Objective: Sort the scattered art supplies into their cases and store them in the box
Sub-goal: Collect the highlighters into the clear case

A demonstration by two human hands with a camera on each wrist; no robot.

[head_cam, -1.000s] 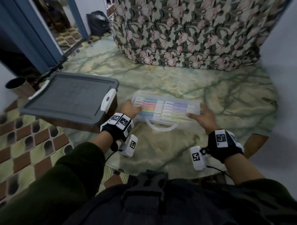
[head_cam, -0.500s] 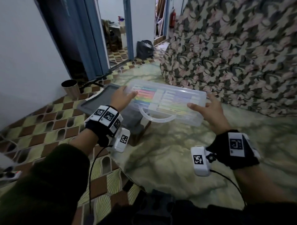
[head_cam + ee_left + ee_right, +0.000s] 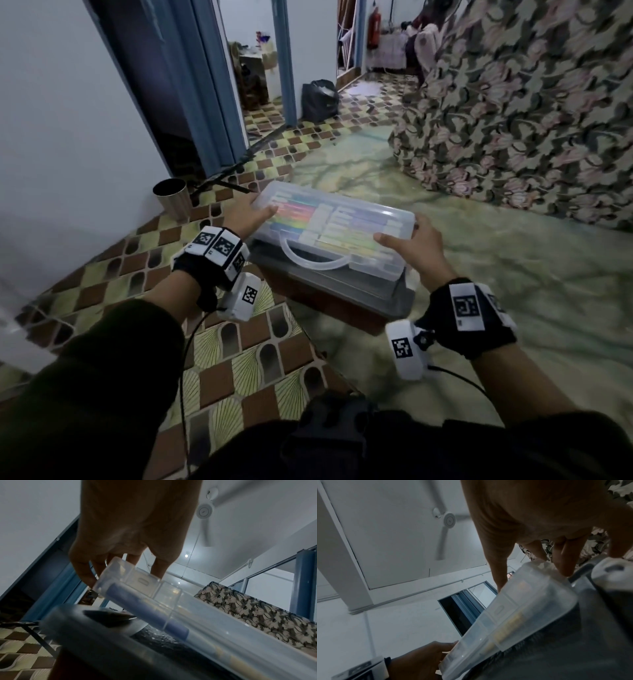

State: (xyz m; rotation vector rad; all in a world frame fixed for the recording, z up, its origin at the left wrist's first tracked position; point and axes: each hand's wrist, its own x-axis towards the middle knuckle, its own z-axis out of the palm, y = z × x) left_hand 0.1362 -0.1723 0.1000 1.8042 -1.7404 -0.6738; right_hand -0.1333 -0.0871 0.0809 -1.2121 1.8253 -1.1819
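Two hands carry one clear plastic case of coloured markers point(image 3: 334, 229) in the head view: the left hand point(image 3: 247, 215) grips its left end, thumb laid on the lid, and the right hand point(image 3: 412, 247) grips its right end, thumb on top and the other fingers out of sight beneath. The case, with its looped handle toward the person, is directly over the closed grey plastic storage box point(image 3: 342, 286), which stands at the edge of the green marbled table point(image 3: 496, 274); whether the case rests on the lid or is just above it I cannot tell. No loose supplies show on the table, so the sorting looks done, but the box is shut, so storing is left: by my judgement the lid must come off before the case can go inside.

From the left wrist, the left hand's fingers point(image 3: 156, 568) are curled over the case's end wall point(image 3: 137, 580), a blue marker point(image 3: 149, 612) visible through it, and the grey box's lid point(image 3: 102, 635) lies close below.

From the right wrist, the right hand's fingers point(image 3: 565, 563) are spread and hooked round the case's other end point(image 3: 513, 608), pinching it against the thumb, with the grey lid point(image 3: 573, 649) under it.
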